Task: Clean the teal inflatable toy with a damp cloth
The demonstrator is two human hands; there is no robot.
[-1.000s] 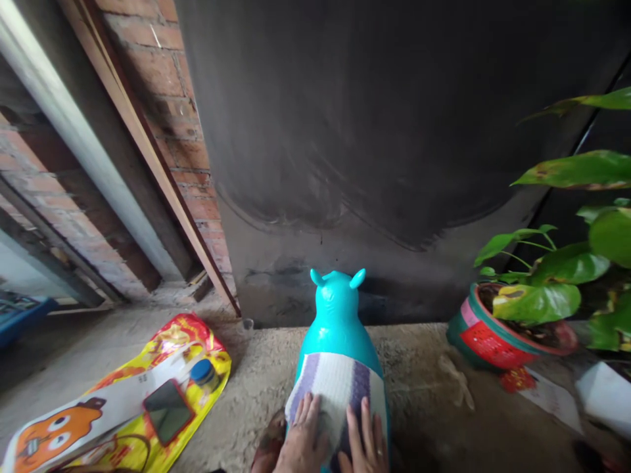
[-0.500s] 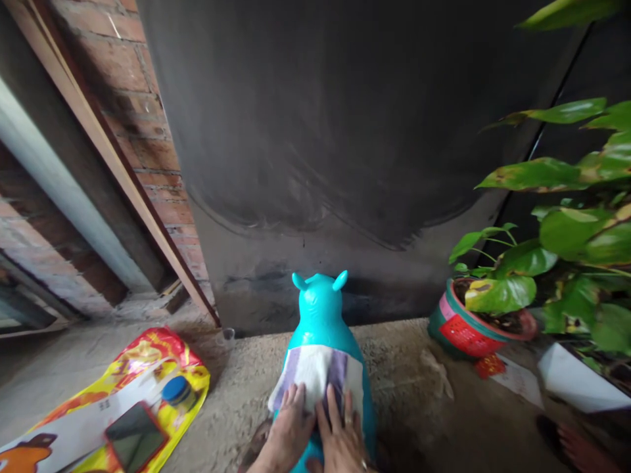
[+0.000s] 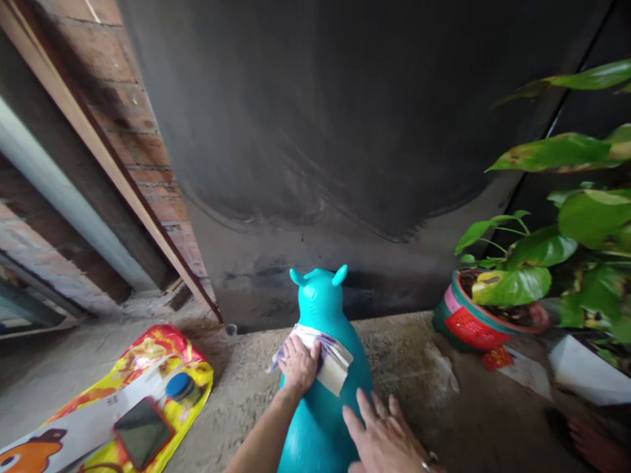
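A shiny turquoise inflatable animal toy (image 3: 315, 420) with two small ears stands in the middle, its head toward the dark panel. Across its upper back lies a white and purple striped cloth (image 3: 335, 368), bunched, with its right end folded over. My left hand (image 3: 298, 364) presses the cloth against the toy, fingers bent over it and thumb to the right. Part of the cloth is hidden beneath that hand. My right hand (image 3: 384, 427) hovers by the toy's right flank, fingers spread, holding nothing.
On the left, a yellow and red plastic bag (image 3: 197, 394) carries a phone (image 3: 142, 432) and a blue-lidded jar (image 3: 181, 389). A clear cup (image 3: 229, 332) stands by the dark panel (image 3: 315, 164). At right are a potted plant (image 3: 473, 322), papers (image 3: 527, 374) and someone's foot (image 3: 591, 437).
My left hand has slid forward with the cloth, which is now bunched nearer the toy's neck. The right hand has lifted off the cloth and moved right.
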